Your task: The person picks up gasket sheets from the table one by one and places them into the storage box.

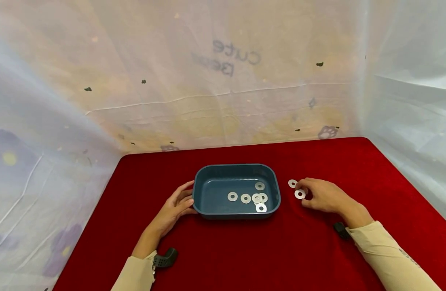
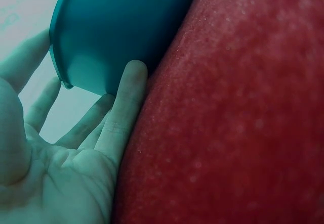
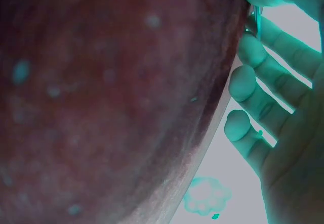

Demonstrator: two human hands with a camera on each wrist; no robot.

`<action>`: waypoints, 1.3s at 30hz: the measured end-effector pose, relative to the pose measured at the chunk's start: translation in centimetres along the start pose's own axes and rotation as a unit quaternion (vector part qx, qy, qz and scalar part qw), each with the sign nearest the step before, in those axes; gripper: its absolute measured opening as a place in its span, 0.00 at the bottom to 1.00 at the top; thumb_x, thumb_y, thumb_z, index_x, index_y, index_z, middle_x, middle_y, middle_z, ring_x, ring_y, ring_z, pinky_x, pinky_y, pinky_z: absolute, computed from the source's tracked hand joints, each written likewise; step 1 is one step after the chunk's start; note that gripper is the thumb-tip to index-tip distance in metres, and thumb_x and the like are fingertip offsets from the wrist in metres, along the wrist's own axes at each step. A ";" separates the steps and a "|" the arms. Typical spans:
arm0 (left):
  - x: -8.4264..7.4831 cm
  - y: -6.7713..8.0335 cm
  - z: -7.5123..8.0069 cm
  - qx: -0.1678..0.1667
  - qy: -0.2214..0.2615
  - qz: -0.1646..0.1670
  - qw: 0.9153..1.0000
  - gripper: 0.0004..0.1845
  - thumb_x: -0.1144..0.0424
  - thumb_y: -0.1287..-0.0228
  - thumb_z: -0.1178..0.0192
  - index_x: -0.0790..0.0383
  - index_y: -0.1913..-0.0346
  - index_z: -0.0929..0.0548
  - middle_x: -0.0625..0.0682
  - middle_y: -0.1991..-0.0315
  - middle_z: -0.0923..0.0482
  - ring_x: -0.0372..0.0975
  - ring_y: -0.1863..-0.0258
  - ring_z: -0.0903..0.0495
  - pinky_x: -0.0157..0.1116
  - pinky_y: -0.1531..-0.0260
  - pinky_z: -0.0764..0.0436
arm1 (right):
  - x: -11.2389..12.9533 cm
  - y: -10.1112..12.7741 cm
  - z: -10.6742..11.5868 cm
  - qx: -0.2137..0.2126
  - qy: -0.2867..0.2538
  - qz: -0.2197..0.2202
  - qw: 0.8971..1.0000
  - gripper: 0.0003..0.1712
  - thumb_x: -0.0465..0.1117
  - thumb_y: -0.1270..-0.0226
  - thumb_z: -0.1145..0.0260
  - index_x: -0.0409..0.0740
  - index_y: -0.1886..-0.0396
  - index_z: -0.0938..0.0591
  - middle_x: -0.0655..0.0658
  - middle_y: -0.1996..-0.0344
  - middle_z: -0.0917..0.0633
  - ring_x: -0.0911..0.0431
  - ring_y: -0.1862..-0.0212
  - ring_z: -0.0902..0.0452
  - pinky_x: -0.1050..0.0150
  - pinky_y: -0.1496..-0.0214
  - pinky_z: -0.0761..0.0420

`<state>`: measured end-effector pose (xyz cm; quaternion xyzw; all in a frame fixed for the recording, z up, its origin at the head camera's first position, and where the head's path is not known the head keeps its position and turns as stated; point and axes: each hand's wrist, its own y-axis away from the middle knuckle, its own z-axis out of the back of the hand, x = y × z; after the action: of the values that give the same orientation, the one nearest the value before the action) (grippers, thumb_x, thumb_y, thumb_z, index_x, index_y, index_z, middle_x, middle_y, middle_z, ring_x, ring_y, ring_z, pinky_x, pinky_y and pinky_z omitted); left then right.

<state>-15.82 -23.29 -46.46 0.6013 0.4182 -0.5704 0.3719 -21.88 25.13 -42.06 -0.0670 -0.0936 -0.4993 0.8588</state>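
Observation:
A blue rectangular tray (image 1: 215, 214) stands on the red cloth, with several flat metal washers (image 1: 246, 198) lying inside, mostly toward its right end. My left hand (image 1: 176, 209) rests against the tray's left end, fingers extended along its outer wall. In the left wrist view those fingers (image 2: 132, 80) touch the tray wall (image 2: 111, 37) beside the cloth. To the right of the tray, my right hand (image 1: 322, 195) pinches a washer (image 1: 300, 194) between thumb and forefinger. The right wrist view has this washer (image 3: 258, 21) edge-on. Another washer (image 1: 292, 183) lies just beyond the fingertips.
Red cloth (image 1: 223, 254) covers the table. A patterned plastic sheet (image 1: 215, 109) hangs behind its far edge, with pale sheets (image 1: 415, 105) along both sides. Each wrist carries a dark device, one on the left (image 1: 166, 258) and one on the right (image 1: 341, 230).

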 end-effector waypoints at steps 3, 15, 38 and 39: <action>0.0 0.0 0.0 0.001 0.001 -0.001 1.000 0.32 0.65 0.23 0.49 0.51 0.21 0.47 0.66 0.26 0.43 0.40 0.39 0.23 0.40 0.48 0.16 | 0.0 0.2 0.0 -0.009 -0.001 0.004 1.000 0.16 0.42 0.48 0.27 0.53 0.57 0.17 0.57 0.70 0.22 0.63 0.67 0.30 0.62 0.61 0.25; 0.2 0.0 0.2 0.006 -0.001 -0.006 1.000 0.32 0.66 0.23 0.50 0.51 0.21 0.46 0.67 0.26 0.43 0.40 0.39 0.23 0.41 0.49 0.16 | 0.9 0.1 1.4 -0.024 -0.013 -0.009 1.000 0.15 0.43 0.49 0.28 0.54 0.59 0.18 0.57 0.71 0.22 0.62 0.68 0.30 0.64 0.63 0.27; 0.1 -0.1 0.0 -0.003 -0.003 -0.002 1.000 0.32 0.64 0.23 0.49 0.51 0.22 0.46 0.66 0.27 0.42 0.40 0.39 0.23 0.39 0.49 0.16 | 4.6 0.8 3.7 -0.069 -0.025 -0.023 0.997 0.19 0.43 0.46 0.28 0.48 0.53 0.17 0.53 0.66 0.18 0.58 0.64 0.26 0.58 0.58 0.21; 0.1 -0.1 0.0 -0.003 -0.003 -0.001 1.000 0.32 0.64 0.23 0.49 0.51 0.22 0.46 0.66 0.27 0.42 0.40 0.39 0.23 0.39 0.49 0.16 | 4.8 0.8 3.8 -0.074 -0.026 -0.024 0.997 0.19 0.43 0.46 0.28 0.48 0.53 0.17 0.52 0.66 0.18 0.57 0.64 0.26 0.58 0.58 0.21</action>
<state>-15.89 -23.29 -46.58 0.5976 0.4197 -0.5715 0.3743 -19.16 22.25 -37.29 -0.1409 -0.0805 -0.5237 0.8363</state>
